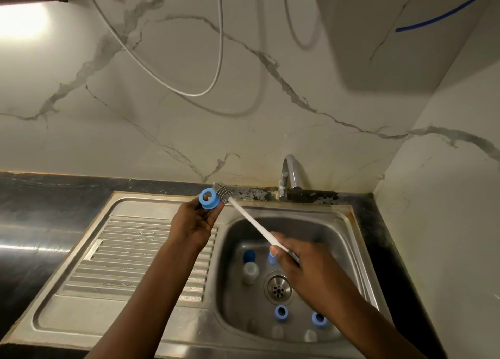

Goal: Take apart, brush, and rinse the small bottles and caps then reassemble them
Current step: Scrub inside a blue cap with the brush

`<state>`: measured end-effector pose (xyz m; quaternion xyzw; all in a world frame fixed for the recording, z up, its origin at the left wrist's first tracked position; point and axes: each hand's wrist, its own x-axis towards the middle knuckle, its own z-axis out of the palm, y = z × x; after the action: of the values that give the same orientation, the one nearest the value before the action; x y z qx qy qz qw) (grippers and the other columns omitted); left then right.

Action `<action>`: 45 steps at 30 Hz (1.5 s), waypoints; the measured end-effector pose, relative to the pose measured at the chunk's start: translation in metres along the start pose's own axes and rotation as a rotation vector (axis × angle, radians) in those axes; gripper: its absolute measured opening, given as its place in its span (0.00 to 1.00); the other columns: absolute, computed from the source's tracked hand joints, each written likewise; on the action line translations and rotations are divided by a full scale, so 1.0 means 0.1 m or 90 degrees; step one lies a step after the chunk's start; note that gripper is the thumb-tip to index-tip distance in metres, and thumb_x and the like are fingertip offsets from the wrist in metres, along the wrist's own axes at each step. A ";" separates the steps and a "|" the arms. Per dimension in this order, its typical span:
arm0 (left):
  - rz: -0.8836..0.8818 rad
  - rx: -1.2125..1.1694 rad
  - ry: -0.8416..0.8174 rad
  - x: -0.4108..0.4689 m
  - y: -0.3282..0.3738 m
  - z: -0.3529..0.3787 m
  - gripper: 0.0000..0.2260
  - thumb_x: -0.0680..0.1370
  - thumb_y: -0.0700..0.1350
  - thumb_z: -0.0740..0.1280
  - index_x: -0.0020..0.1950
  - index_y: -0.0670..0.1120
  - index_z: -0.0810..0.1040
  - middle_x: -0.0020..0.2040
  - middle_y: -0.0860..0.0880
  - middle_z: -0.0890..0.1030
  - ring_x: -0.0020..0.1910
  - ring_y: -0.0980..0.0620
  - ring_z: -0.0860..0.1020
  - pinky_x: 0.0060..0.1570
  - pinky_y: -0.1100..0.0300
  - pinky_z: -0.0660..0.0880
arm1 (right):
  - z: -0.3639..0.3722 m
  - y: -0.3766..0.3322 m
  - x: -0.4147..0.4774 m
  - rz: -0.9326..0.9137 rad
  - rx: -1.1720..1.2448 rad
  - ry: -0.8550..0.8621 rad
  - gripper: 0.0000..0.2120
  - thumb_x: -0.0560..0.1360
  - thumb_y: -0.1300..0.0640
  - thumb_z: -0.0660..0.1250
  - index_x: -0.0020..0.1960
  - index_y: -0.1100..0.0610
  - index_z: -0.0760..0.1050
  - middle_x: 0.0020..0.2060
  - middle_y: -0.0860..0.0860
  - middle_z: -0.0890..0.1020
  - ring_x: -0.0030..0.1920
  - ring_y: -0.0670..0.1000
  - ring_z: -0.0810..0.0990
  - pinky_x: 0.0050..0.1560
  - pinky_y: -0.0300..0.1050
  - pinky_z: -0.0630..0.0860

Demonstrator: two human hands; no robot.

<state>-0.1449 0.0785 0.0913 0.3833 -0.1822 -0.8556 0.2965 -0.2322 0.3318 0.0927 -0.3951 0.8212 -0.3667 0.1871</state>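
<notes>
Wall: white marble with grey veins, behind the drain, turning a corner to the drain's right. A white cable hangs in a loop on it, high and left of the drain.

Worktop: dark and glossy, left of the drain and behind it.

Sink: steel, set into the worktop. The ribbed draining board is left of the drain and the basin is around it.

Your left hand: over the draining board, behind and left of the drain. Its fingers pinch the ring cap, light blue, with its open centre facing you.

Your right hand: over the basin, just right of the drain, blurred. Its fingers wrap the lower end of the brush, with the thumb on the white handle.

Tap: chrome with a curved spout, at the back rim behind the drain.

Brush: the handle slants from your right hand up and left. The grey bristle head lies against the far side of the ring cap.

Basin floor:
- A clear bottle lies left of the drain.
- A dark blue cap sits just behind that bottle; I cannot tell whether they touch.
- A pale blue cap behind the drain is partly hidden by your right thumb.
- Two blue caps lie nearer you than the drain, with their openings visible.
- Two pale bottles lie nearer still, too blurred for detail.
</notes>
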 end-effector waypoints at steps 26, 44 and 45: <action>-0.026 0.059 -0.001 0.17 -0.22 -0.15 0.12 0.89 0.41 0.59 0.61 0.35 0.79 0.53 0.35 0.87 0.49 0.40 0.89 0.44 0.50 0.87 | 0.24 -0.13 0.12 0.049 -0.014 0.027 0.15 0.85 0.42 0.59 0.67 0.42 0.78 0.38 0.50 0.84 0.38 0.48 0.83 0.49 0.49 0.82; -0.140 0.173 0.008 0.56 -0.22 -0.42 0.12 0.89 0.43 0.58 0.61 0.37 0.78 0.53 0.36 0.87 0.52 0.41 0.88 0.50 0.50 0.86 | 0.76 -0.01 0.02 0.105 0.040 0.080 0.13 0.84 0.41 0.60 0.68 0.34 0.69 0.33 0.49 0.83 0.33 0.49 0.84 0.41 0.55 0.83; -0.147 0.182 0.006 0.55 -0.24 -0.41 0.13 0.89 0.43 0.58 0.62 0.37 0.78 0.54 0.36 0.87 0.53 0.41 0.88 0.52 0.50 0.86 | 0.75 0.00 0.04 0.113 0.037 0.081 0.12 0.84 0.41 0.61 0.67 0.36 0.70 0.33 0.50 0.83 0.33 0.49 0.84 0.41 0.55 0.83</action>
<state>-0.1517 0.0574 0.0221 0.4440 -0.2555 -0.8474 0.1398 -0.1900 0.2946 0.0432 -0.2911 0.8524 -0.3964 0.1777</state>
